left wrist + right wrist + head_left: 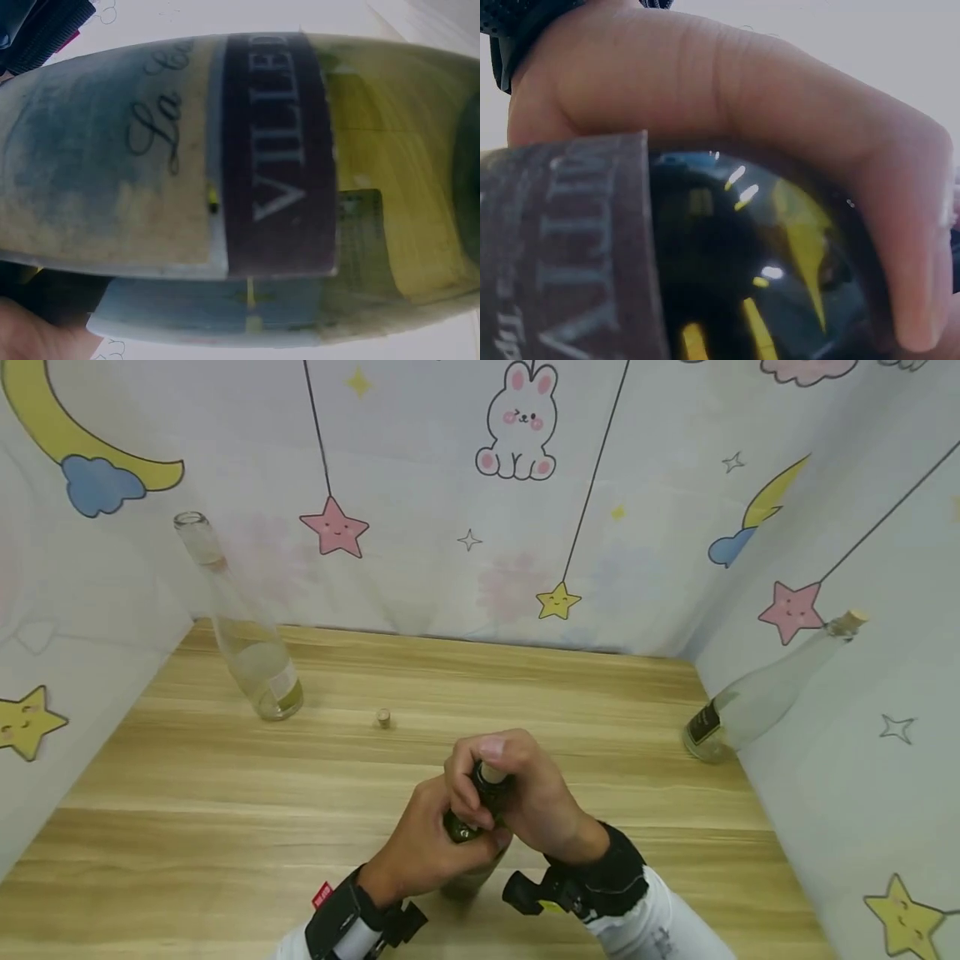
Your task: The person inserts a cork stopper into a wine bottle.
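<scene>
My left grip wraps the green bottle; just above, my right grip curls round its neck, the cork in line with its long axis. Beyond, a stopper sits on the bench; farther out, an open clear bottle at left, a corked clear bottle at right.

Clear bottles, cork on tabletop

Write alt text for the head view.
A person's left hand and right hand grip a dark bottle, the right around its neck, where a pale cork shows. Beyond, on a wooden table, are a clear bottle at left, a small loose cork, and a corked clear bottle at right.
</scene>
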`<act>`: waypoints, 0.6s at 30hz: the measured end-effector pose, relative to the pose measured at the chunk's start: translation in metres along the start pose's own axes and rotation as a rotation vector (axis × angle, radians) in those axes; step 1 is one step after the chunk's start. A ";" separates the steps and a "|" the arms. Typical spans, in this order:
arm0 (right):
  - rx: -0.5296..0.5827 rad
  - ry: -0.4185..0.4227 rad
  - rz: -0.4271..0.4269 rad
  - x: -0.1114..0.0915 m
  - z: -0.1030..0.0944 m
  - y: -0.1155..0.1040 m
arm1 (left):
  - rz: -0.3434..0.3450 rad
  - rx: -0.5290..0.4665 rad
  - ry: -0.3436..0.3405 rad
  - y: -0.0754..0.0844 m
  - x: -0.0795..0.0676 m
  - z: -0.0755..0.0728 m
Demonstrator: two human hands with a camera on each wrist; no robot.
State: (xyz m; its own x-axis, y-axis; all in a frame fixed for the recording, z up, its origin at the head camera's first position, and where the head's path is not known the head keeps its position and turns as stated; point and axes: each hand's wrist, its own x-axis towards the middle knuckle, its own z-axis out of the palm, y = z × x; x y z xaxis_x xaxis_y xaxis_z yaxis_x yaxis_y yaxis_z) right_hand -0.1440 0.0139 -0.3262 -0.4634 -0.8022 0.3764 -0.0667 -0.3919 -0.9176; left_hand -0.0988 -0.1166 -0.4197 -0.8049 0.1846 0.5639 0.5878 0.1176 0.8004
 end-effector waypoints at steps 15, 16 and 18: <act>0.010 -0.020 -0.045 0.000 -0.003 0.003 | 0.053 0.015 0.022 -0.005 0.002 0.002; 0.011 -0.021 -0.048 0.000 -0.003 0.003 | 0.055 0.016 0.023 -0.005 0.002 0.002; 0.013 -0.024 -0.053 0.000 -0.004 0.004 | 0.058 0.011 0.024 -0.005 0.001 0.002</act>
State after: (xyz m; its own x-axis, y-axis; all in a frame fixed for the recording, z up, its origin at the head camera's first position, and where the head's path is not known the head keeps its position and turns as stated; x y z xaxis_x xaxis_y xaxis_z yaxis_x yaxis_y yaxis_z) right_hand -0.1475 0.0136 -0.3308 -0.4385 -0.7908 0.4271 -0.0787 -0.4396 -0.8947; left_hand -0.1029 -0.1147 -0.4238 -0.7711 0.1678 0.6143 0.6343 0.1182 0.7640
